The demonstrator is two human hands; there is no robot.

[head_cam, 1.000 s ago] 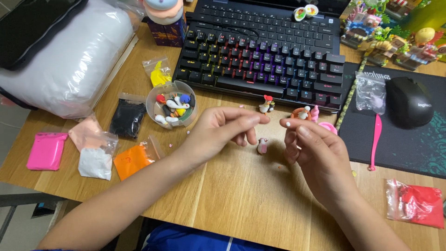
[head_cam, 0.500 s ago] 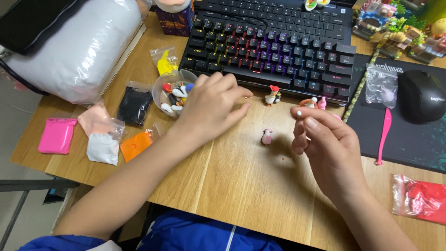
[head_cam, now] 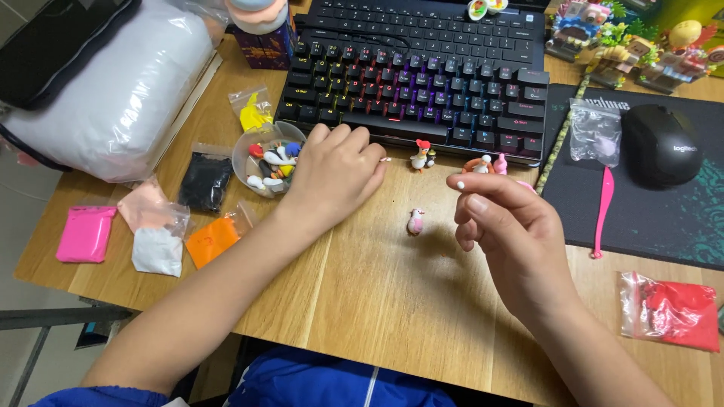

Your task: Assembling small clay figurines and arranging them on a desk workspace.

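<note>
So nearest the camera the wooden desk [head_cam: 377,301] has a decent bare patch along its front edge, plenty of room between the two arms. The right hand [head_cam: 513,234] is lifted off the desk, fingers loosely curled, with a tiny white clay bit [head_cam: 460,185] stuck on one fingertip. Can't really tell if the thumb is pinching it or just close. Just left of that hand, a small pink figure [head_cam: 415,221] stands on the wood by itself.

The left hand [head_cam: 335,177] lies knuckles up, fingers bent, its far side just beside a clear round bowl [head_cam: 249,147] holding mixed coloured clay bits. What the fingertips are holding is hidden.

Little zip bags everywhere: orange [head_cam: 213,240], white [head_cam: 157,250], black [head_cam: 204,181], yellow [head_cam: 253,113] on the left, a bare pink block [head_cam: 84,234] at the left edge, a red bag [head_cam: 671,309] at the right.

Further back, a tiny chicken figure [head_cam: 422,156] stands right against the keyboard [head_cam: 422,75], and a mouse [head_cam: 660,143] sits on its mat, cut off at the edge.
</note>
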